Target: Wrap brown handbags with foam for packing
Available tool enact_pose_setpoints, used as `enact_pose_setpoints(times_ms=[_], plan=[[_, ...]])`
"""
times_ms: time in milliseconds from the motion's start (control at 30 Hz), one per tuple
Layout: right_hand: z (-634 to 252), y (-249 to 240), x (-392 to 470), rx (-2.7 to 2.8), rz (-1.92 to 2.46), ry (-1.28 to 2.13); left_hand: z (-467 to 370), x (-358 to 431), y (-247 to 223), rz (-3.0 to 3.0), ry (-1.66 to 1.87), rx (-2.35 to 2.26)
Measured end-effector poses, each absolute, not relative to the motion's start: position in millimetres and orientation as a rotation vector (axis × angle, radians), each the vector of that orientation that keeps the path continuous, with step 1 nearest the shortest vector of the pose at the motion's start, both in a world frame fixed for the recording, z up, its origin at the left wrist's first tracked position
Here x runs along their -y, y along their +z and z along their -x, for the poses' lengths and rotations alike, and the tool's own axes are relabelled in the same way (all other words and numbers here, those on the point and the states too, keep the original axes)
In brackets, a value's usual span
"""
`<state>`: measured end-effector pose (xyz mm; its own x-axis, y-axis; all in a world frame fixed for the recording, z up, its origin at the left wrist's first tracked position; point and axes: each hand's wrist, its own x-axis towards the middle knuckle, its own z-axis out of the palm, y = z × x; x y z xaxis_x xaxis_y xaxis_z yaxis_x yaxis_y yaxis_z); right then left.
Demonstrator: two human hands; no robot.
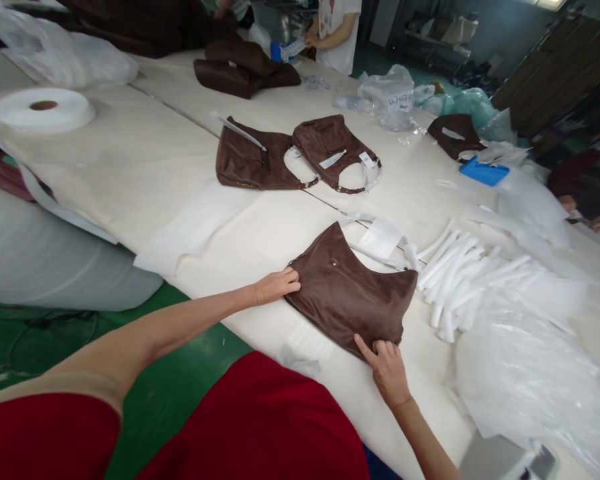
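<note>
A brown leather handbag (355,293) lies flat on the white table in front of me, its zip facing up. White wrapping covers its strap (380,237) at the far side. My left hand (276,285) is closed on the bag's left edge, thumb and fingertips against the leather. At the lower right edge, my right hand (389,373) grips the bag's bottom, with the index finger stretched along the leather and the other fingers curled. Beyond it lie two similar brown handbags, one on the left (250,157) and one on the right (325,143), both with tags or wrapped parts.
White foam tubes (455,280) are piled right of the bag, beside clear plastic bags (535,373). A roll of white material (43,110) sits far left. More brown bags (245,67), a blue tray (484,171) and other people (337,33) are farther back.
</note>
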<state>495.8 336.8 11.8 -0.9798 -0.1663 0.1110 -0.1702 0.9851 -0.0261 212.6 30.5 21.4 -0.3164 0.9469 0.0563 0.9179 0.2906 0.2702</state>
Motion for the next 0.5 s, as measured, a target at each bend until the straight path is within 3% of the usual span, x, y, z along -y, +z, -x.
enact_pose_setpoints(times_ms=[267, 500], plan=[[-440, 59, -317, 3.075, -0.655, 0.283, -214, -31, 20, -1.794, 0.372, -2.477], [-395, 34, -283, 3.015, -0.446, 0.271, -204, -31, 46, -1.607, 0.220, -2.379]])
